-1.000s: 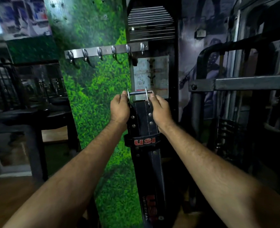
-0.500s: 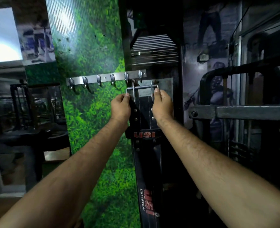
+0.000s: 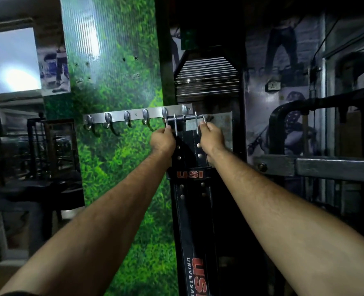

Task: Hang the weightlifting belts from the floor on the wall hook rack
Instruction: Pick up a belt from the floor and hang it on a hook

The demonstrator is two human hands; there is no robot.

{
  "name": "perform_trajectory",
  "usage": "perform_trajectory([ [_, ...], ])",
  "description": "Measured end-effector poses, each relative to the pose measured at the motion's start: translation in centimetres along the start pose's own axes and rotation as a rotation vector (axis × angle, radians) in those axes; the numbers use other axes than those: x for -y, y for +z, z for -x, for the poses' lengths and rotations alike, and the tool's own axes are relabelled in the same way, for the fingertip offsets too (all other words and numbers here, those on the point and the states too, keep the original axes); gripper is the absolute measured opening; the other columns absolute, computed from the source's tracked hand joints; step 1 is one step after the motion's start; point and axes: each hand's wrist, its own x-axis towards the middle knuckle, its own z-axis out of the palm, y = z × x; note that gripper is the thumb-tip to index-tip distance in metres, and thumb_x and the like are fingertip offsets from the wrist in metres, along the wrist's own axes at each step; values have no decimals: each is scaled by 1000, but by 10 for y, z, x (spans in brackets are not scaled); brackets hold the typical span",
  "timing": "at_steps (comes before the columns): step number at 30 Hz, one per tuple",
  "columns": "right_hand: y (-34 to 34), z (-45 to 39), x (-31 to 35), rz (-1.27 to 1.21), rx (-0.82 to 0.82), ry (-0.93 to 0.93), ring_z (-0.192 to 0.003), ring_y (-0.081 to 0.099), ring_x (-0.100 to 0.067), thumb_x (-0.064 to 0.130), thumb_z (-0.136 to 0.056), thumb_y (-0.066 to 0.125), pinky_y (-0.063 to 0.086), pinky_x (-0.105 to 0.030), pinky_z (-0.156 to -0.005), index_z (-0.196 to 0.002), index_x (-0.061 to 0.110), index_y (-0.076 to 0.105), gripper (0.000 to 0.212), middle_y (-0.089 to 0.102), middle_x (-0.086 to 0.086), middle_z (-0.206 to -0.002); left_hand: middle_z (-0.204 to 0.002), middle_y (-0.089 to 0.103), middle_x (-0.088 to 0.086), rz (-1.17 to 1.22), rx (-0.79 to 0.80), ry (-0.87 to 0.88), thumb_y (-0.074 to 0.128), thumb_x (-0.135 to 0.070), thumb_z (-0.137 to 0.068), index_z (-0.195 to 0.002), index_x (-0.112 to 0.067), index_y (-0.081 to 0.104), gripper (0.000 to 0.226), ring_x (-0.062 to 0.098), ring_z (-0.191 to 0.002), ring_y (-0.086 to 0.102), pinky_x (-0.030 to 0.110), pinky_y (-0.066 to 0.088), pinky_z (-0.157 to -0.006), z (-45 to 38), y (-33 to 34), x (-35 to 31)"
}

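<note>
A black leather weightlifting belt with red "USI" lettering hangs straight down in front of me. Its steel buckle is at the top, level with the rightmost hook of the silver wall hook rack. My left hand grips the belt's left side just under the buckle. My right hand holds the right side, fingertips on the buckle's end. I cannot tell whether the buckle rests on the hook. The other hooks carry nothing.
The rack is screwed to a green grass-print wall panel. A dark pillar with a slatted vent stands behind the belt. A black gym machine frame with a steel bar fills the right side. Dark benches stand at the left.
Both hands have raised the belt, bringing the buckle from well below the rack up to the level of its rightmost hook. My view has tilted upward.
</note>
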Motion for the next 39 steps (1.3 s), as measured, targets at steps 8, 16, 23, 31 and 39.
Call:
perform_trajectory([
  [8, -2, 26, -33, 40, 22, -171, -71, 56, -11, 46, -99, 48, 55, -50, -78, -90, 17, 58, 32, 57, 11, -71, -98, 73, 13, 106, 203, 135, 47, -32, -102, -107, -5, 67, 34, 22, -84, 67, 47, 57, -84, 44, -15, 35],
  [16, -16, 97, -82, -159, 56, 21, -107, 66, -17, 40, -105, 43, 50, -35, -98, -116, 20, 69, 35, 71, -5, -113, -99, 77, 1, 170, 283, 40, 42, -40, -104, -100, -15, 73, 40, 14, -94, 72, 36, 56, -92, 79, -40, 80],
  [23, -18, 133, -149, 29, 83, -54, -97, 69, -17, 58, -83, 60, 55, -46, -92, -102, 9, 62, 53, 72, -2, -100, -99, 70, 0, 128, 277, 80, 50, -28, -102, -107, -7, 60, 24, 7, -91, 66, 28, 53, -86, 111, -43, 136],
  [31, -43, 177, -210, 53, 263, 48, -103, 72, -18, 27, -89, 72, 56, -48, -95, -107, 16, 67, 21, 75, -5, -107, -109, 70, 9, -167, 415, 14, 53, -23, -99, -112, -7, 59, 21, 20, -104, 68, 42, 55, -94, 140, -74, 238],
  [39, -70, 230, -281, 240, 355, 222, -102, 72, -14, 42, -82, 75, 57, -47, -94, -112, 10, 69, 44, 76, -2, -108, -101, 73, 20, -267, 442, -259, 64, -54, -87, -103, -3, 64, 53, 40, -97, 69, 60, 54, -86, 192, -98, 333],
])
